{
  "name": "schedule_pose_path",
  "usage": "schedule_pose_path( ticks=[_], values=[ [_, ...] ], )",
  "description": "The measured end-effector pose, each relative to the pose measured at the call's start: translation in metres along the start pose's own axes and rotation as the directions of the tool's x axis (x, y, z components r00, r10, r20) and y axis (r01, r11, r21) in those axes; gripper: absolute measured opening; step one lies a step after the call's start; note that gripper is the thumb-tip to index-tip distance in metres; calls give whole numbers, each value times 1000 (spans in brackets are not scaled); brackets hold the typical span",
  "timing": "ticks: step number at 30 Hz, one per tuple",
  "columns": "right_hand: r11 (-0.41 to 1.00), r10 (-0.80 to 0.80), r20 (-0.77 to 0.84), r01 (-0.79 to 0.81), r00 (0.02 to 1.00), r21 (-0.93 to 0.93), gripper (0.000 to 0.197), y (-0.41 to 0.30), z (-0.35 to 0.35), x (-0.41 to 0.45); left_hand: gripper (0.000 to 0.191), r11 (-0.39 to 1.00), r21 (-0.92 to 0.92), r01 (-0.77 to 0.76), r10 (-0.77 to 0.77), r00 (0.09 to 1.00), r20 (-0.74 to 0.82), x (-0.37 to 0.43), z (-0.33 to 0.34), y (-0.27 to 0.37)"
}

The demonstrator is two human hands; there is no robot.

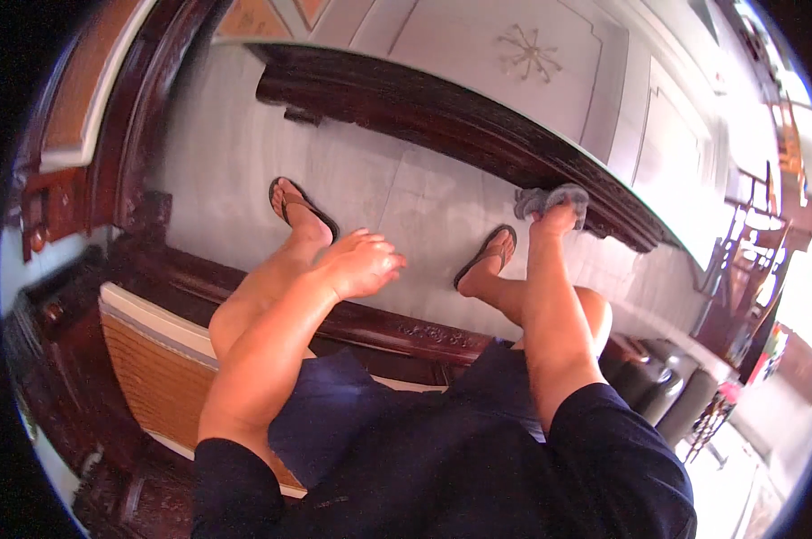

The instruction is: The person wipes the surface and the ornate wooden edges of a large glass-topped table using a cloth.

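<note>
My right hand (558,217) grips a bunched grey cloth (531,201) against the dark carved wooden side of a low table (406,114), just under its glossy top. My left hand (364,264) hangs in the air above my left knee and the floor, fingers loosely spread, with nothing in it. The part of the table side behind the cloth is hidden.
Under me is a dark carved wooden seat with a brown woven cushion (157,364). A matching seat (89,87) stands at the upper left. My sandalled feet rest on pale floor tiles (406,195). Wooden chairs (749,249) and dark rounded objects (655,384) lie to the right.
</note>
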State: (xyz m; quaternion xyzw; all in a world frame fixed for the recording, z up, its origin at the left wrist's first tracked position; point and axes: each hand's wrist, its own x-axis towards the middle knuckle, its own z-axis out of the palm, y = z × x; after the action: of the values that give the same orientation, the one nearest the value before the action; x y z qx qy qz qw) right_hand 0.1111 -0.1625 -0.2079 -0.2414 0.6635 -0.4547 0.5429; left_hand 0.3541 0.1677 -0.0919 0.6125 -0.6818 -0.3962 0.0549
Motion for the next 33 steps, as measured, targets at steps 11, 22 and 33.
schedule_pose_path(
  ticks=[11,22,33],
  values=[
    [989,-38,304,80,952,-128,48,67,198,-226,48,989,-145,8,49,921,386,29,-31,74],
    [61,-321,939,986,-126,153,46,127,319,-298,58,901,-360,-241,314,936,161,-8,-69,71],
    [-378,727,459,261,-510,888,45,43,326,-251,54,955,-286,-84,162,952,261,-7,-112,58]
  ],
)
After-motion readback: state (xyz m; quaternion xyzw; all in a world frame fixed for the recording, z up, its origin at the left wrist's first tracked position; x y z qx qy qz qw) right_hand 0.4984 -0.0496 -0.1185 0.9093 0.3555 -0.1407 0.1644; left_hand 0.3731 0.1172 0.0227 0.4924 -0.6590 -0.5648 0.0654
